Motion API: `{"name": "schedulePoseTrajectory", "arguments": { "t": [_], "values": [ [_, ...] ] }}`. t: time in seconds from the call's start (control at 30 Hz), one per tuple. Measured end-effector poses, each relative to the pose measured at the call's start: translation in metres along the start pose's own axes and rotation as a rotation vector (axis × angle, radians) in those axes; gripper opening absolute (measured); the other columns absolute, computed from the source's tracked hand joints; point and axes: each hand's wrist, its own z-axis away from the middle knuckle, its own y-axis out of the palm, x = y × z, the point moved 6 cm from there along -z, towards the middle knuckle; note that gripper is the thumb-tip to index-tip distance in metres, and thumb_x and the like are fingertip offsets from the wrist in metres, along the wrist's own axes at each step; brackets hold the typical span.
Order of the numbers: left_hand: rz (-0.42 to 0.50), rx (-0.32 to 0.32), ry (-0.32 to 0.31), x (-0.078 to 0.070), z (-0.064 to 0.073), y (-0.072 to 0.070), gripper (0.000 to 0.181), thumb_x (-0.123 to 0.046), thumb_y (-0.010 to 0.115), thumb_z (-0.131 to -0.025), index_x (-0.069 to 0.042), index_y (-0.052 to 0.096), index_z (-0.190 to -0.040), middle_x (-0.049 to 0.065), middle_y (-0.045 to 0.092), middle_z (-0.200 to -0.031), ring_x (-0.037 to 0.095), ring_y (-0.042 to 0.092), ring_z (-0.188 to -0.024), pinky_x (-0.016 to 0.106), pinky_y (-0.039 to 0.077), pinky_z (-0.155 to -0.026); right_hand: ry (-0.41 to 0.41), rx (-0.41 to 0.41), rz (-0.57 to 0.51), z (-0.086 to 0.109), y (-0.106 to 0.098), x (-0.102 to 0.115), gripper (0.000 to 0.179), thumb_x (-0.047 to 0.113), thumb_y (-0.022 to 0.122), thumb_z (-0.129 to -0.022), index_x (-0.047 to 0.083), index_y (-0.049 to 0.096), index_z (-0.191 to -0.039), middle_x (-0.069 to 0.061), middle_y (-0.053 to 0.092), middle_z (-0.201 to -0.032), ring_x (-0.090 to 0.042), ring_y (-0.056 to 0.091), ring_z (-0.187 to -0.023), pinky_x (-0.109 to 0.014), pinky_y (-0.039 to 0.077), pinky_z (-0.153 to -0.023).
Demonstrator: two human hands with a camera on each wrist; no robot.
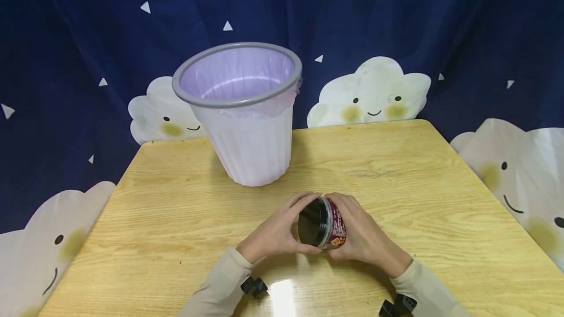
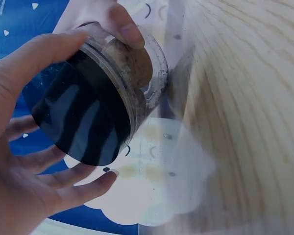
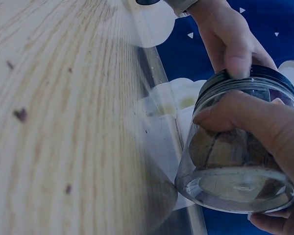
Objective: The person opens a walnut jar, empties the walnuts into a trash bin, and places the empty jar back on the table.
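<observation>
A clear plastic jar (image 1: 337, 224) with a dark red printed label and a black lid (image 1: 312, 222) is tilted between both hands, low over the table, its lid toward the left. My left hand (image 1: 279, 231) curls round the lid, thumb on the near side and fingers on the far side. The right hand (image 1: 362, 233) grips the jar's body from the right. In the right wrist view, brownish pieces show through the clear wall (image 3: 220, 149), and the jar's bottom (image 3: 240, 188) faces that camera.
A white waste bin (image 1: 251, 146) with a grey rim and a thin plastic liner stands at the back of the wooden table (image 1: 154, 229). Behind hangs a dark blue curtain (image 1: 352, 9) with clouds and triangles. Black cameras (image 1: 254, 286) sit on the wrists.
</observation>
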Motion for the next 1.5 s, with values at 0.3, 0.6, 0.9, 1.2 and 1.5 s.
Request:
{"name": "schedulePoseTrajectory", "arguments": {
  "t": [0.3,0.6,0.9,1.2,1.5],
  "values": [
    [-0.036,0.019,0.034,-0.0038,-0.0008,0.001,0.109,-0.029,0.09,-0.066,-0.022,0.026,-0.153,0.008,0.028,-0.152,0.024,0.036,-0.135,0.044,0.039,-0.106,0.007,-0.001,-0.005,0.0003,0.0002,-0.0002,0.11,0.039,0.089,-0.042,0.001,0.043,-0.135,-0.014,0.054,-0.127,-0.03,0.05,-0.117,-0.047,0.047,-0.098],
    [-0.027,0.009,0.01,-0.0017,-0.0001,0.0007,0.111,-0.034,0.091,-0.064,-0.02,0.025,-0.153,0.008,0.03,-0.151,0.022,0.035,-0.136,0.043,0.038,-0.107,0.018,0.008,0.006,0.0,0.0005,-0.0006,0.11,0.04,0.089,-0.044,0.001,0.043,-0.135,-0.015,0.053,-0.128,-0.03,0.05,-0.118,-0.047,0.047,-0.098],
    [-0.025,0.009,0.011,-0.0014,0.0014,0.0018,0.112,-0.036,0.089,-0.066,-0.021,0.021,-0.154,0.006,0.031,-0.151,0.02,0.037,-0.135,0.041,0.037,-0.108,0.029,0.019,0.001,0.0009,0.001,-0.0003,0.111,0.038,0.089,-0.044,0.001,0.042,-0.136,-0.015,0.053,-0.127,-0.03,0.05,-0.118,-0.047,0.047,-0.098],
    [-0.052,0.013,0.019,-0.0005,0.0008,0.0029,0.113,-0.034,0.089,-0.066,-0.021,0.02,-0.154,0.006,0.029,-0.152,0.022,0.037,-0.135,0.042,0.037,-0.108,0.021,0.015,-0.005,0.0008,0.0005,-0.0005,0.11,0.038,0.089,-0.044,0.001,0.042,-0.136,-0.014,0.053,-0.127,-0.03,0.049,-0.118,-0.047,0.046,-0.098],
    [-0.072,0.012,0.05,-0.0037,-0.0001,0.0024,0.113,-0.029,0.09,-0.066,-0.023,0.02,-0.154,0.008,0.025,-0.153,0.024,0.035,-0.136,0.044,0.038,-0.107,0.011,0.008,0.001,0.0006,-0.0003,-0.0005,0.111,0.039,0.09,-0.043,0.001,0.042,-0.136,-0.014,0.053,-0.127,-0.03,0.05,-0.118,-0.047,0.046,-0.099]
  ]
}}
